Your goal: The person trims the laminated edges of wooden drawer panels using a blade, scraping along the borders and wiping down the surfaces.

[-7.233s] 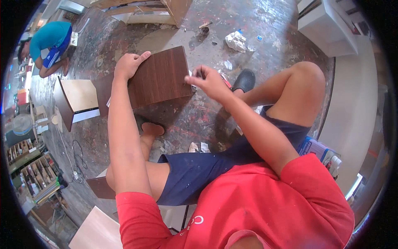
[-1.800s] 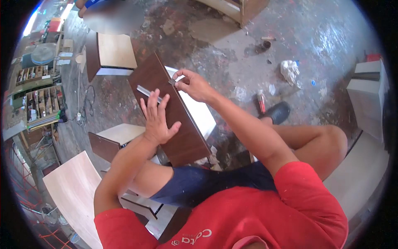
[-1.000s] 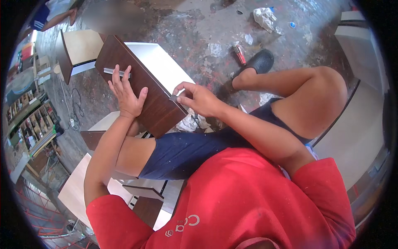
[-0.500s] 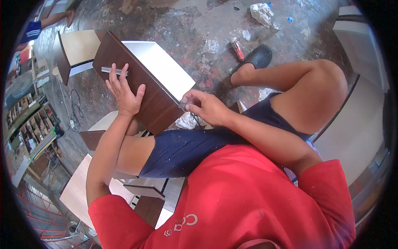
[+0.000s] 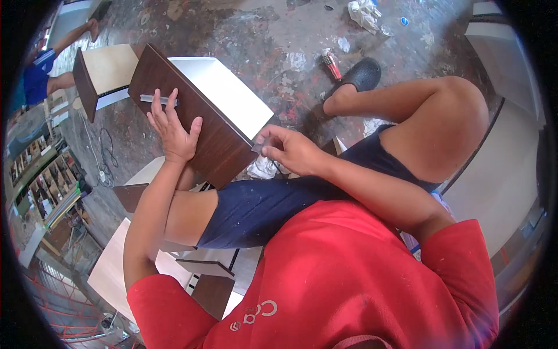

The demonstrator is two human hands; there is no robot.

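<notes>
A drawer with a dark brown wood front (image 5: 216, 142) and a white inside (image 5: 228, 87) leans tilted by my thigh. My left hand (image 5: 176, 135) lies spread on that front, its fingertips over a slim silver handle (image 5: 146, 99). At the front's near right edge, my right hand (image 5: 297, 153) pinches a small, thin grey piece (image 5: 257, 148) against the corner. What kind of piece it is, I cannot make out, since my fingers cover part of it.
Another drawer (image 5: 110, 68) stands at the upper left, near another person's leg (image 5: 61, 82). A red cutter-like tool (image 5: 332, 65) lies by my shoe (image 5: 362, 74). Crumpled paper (image 5: 365, 15) and a cable (image 5: 106, 152) are on the floor. Pale panels (image 5: 110, 267) lie to my left.
My right hand and the grey piece have shifted only slightly at the drawer's edge. My left hand stays put. At the upper left, more of the other person has come into view.
</notes>
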